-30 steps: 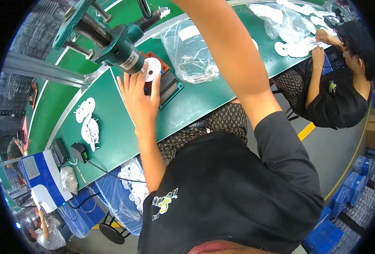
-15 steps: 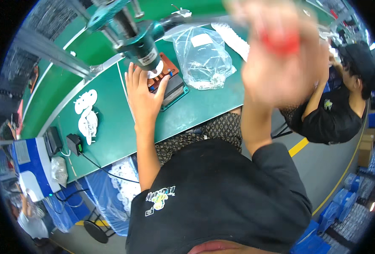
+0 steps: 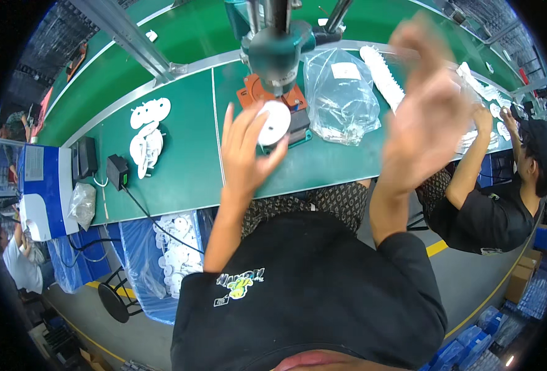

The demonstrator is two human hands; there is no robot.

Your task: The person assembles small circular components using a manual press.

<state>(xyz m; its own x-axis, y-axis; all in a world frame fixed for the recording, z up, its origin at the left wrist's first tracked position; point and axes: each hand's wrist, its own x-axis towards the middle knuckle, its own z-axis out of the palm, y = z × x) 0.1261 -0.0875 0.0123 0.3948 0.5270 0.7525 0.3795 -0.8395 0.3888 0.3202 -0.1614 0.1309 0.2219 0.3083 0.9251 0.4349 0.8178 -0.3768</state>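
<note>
A white round plastic disc [image 3: 275,123] with a small dark hole is held between the thumb and fingers of my left hand [image 3: 247,148]. The disc is just in front of the orange fixture [image 3: 253,91], which sits on a dark block under the teal press [image 3: 276,59]. My right hand [image 3: 425,117] is raised to the right of a clear plastic bag [image 3: 343,99] of small parts. Motion smears its fingers, and no object can be made out in it.
Loose white discs [image 3: 147,148] lie on the green table [image 3: 184,167] at left, near a black box with a cable [image 3: 118,170]. A stacked row of white parts [image 3: 381,77] stands beyond the bag. A co-worker [image 3: 496,204] sits at right; a lined bin [image 3: 144,266] of white parts is below left.
The white disc has come off the orange fixture and is now in my left hand. My right hand has left the blurred red thing seen at it before. The whole view has shifted.
</note>
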